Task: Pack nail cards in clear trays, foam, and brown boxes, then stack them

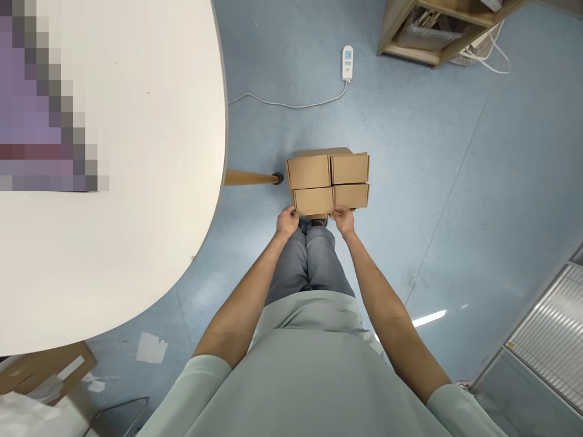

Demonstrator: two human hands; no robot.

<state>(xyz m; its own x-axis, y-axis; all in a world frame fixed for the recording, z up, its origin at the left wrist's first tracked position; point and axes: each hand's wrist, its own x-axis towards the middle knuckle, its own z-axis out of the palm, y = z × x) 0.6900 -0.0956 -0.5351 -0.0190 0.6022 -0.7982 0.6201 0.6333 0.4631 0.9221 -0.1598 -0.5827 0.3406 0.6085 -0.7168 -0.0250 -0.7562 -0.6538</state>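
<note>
Several small brown cardboard boxes sit close together in two rows in front of my feet, with more cardboard showing under and behind them. My left hand is at the near left corner of the near left cardboard box, fingers curled against its edge. At the near edge of the near right cardboard box, my right hand has its fingers closed on the cardboard. Behind these lie a far left box and a far right box. The undersides of the boxes and some of my fingertips are hidden.
A white round-edged table fills the left, its wooden leg ending just beside the boxes. A white power strip with a cord lies on the blue floor beyond. A wooden shelf stands at the upper right.
</note>
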